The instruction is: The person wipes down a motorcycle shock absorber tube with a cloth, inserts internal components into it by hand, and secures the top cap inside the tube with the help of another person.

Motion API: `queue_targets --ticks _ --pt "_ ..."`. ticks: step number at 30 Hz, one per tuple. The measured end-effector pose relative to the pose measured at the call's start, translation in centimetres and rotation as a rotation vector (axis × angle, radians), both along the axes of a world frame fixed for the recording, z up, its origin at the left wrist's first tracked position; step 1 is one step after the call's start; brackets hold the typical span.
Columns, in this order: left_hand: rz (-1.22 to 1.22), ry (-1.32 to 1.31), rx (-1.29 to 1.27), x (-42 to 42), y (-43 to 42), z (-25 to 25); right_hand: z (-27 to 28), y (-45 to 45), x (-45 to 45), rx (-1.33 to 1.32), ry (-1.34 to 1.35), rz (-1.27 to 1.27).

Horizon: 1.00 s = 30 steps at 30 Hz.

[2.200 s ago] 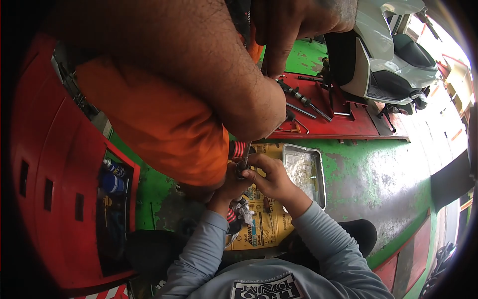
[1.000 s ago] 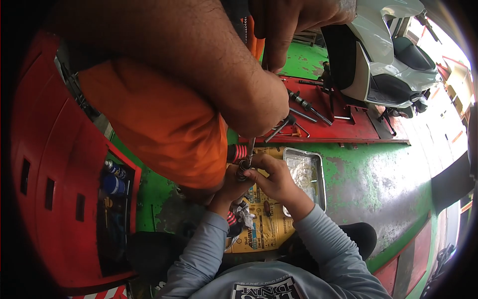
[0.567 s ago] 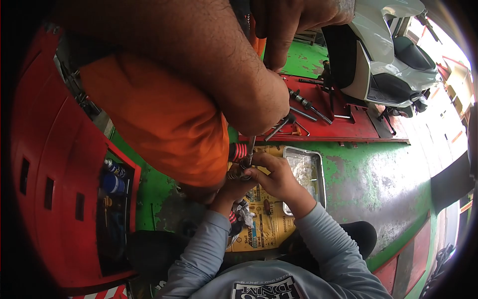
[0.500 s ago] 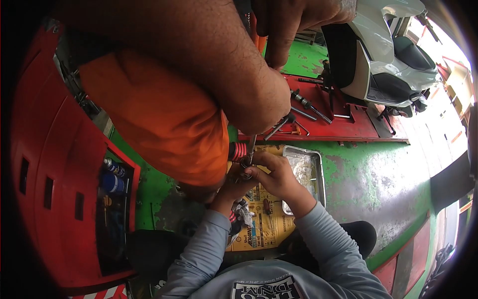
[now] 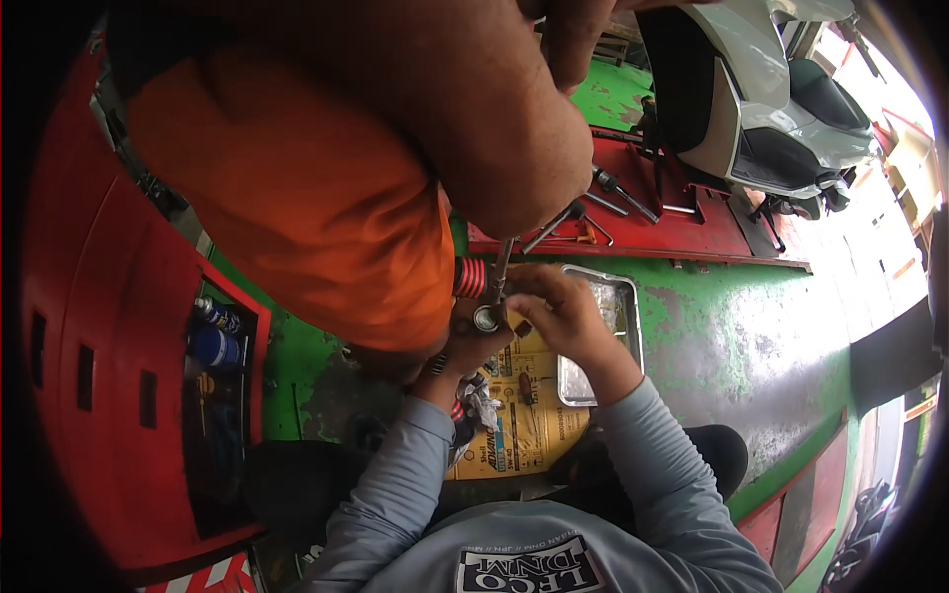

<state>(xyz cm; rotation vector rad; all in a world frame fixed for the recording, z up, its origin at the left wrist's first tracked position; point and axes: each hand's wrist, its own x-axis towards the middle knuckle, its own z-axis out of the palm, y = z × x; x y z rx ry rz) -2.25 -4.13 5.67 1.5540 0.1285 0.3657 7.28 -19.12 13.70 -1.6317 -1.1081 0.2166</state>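
My left hand [image 5: 474, 348] is closed around a round metal tube end [image 5: 485, 318], whose ring-shaped mouth faces me. My right hand [image 5: 563, 308] is just to the right of it, thumb and fingers apart, with nothing plainly held. A slim metal rod [image 5: 501, 269] runs up from beside the tube end to under another person's forearm [image 5: 534, 148]. Next to the rod is a red-and-black ringed piece [image 5: 472, 278]; what it belongs to is partly hidden. That person's orange shorts [image 5: 306, 217] fill the upper left.
Below my hands lies a yellow cardboard sheet [image 5: 539, 435] with a red-handled screwdriver [image 5: 525, 387] and crumpled plastic [image 5: 482, 403]. A metal tray [image 5: 635, 336] stands right. Tools rest on a red lift platform [image 5: 672, 242], near a white scooter [image 5: 781, 109]. A red cabinet [image 5: 99, 346] is left.
My right hand has moved off the tube end, and its fingers have spread. The tube's ring-shaped mouth now shows more fully. The other person's arm has shifted slightly right.
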Motion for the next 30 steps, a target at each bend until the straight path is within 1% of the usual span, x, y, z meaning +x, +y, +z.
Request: queue_targets --ticks 1,2,3,4,7,8,9,10,11,12,13,15,16,17,19,20,22,24,25,27,29,30 --pt "-0.015 0.011 0.016 0.0 0.4 0.0 -1.5 0.2 0.7 0.111 0.133 -0.005" --pt "-0.038 0.029 0.027 -0.1 0.4 -0.2 -2.9 0.2 1.8 0.103 0.168 -0.083" --pt "-0.014 -0.089 -0.062 0.1 0.1 -0.9 -4.3 -0.2 3.2 0.092 0.206 -0.167" --pt "-0.062 -0.136 -0.048 0.3 0.6 -2.2 -6.5 -1.0 4.0 0.079 0.246 -0.255" --pt "-0.073 -0.128 0.016 0.3 1.1 -2.8 -17.1 -3.8 5.7 -0.048 0.525 -0.374" --pt "-0.098 -0.139 0.039 0.5 1.5 -2.8 -19.6 -4.9 4.7 -0.173 0.606 -0.422" --pt "-0.12 -0.151 0.061 0.6 1.5 -2.8 -21.3 -6.2 3.5 -0.42 0.515 -0.429" --pt "-0.118 -0.15 0.028 0.7 1.3 -2.4 -25.1 -7.5 2.4 -0.605 0.311 -0.433" --pt "-0.116 -0.151 -0.003 0.8 1.0 -1.8 -26.8 -8.5 0.7 -0.701 0.231 -0.399" --pt "-0.113 -0.148 -0.034 0.7 0.8 -1.6 -25.0 -8.5 -1.2 -0.86 0.401 -0.337" --pt "-0.105 -0.13 -0.044 0.7 0.8 -2.0 -29.3 -9.3 -1.8 -0.927 0.257 -0.202" --pt "-0.115 -0.119 -0.115 0.6 0.4 -1.9 -34.8 -9.9 -4.3 -1.034 0.168 -0.159" --pt "-0.118 -0.116 -0.149 0.7 0.3 -1.8 -34.9 -9.7 -4.9 -1.058 0.103 -0.111" --pt "-0.124 -0.12 -0.091 0.9 0.4 -1.9 -35.0 -9.6 -5.6 -1.08 0.038 -0.064" --pt "-0.131 -0.119 0.027 0.8 0.9 -2.0 -36.7 -9.1 -6.7 -1.092 0.033 -0.072" --pt "-0.133 -0.105 0.02 0.7 1.0 -2.0 -37.5 -8.7 -7.1 -1.095 0.027 -0.072" --pt "-0.133 -0.081 0.004 0.6 0.7 -1.3 -36.7 -8.5 -7.4 -1.106 0.01 -0.087" --pt "-0.132 -0.117 0.027 0.9 0.9 -1.6 -36.1 -8.2 -6.8 -1.126 -0.003 -0.097" --pt "-0.145 -0.132 0.019 1.0 0.9 -1.5 -34.1 -7.7 -6.5 -1.008 -0.006 -0.174" --pt "-0.171 -0.146 -0.047 0.9 0.9 -1.6 -31.4 -5.5 -4.7 -0.904 -0.002 -0.387" --pt "-0.156 -0.135 -0.035 0.8 0.8 -1.4 -25.4 -2.6 -2.3 -0.495 0.323 -0.682" --pt "-0.151 -0.132 -0.029 0.9 0.8 -1.3 -22.7 -1.3 -1.3 -0.189 0.296 -0.732"
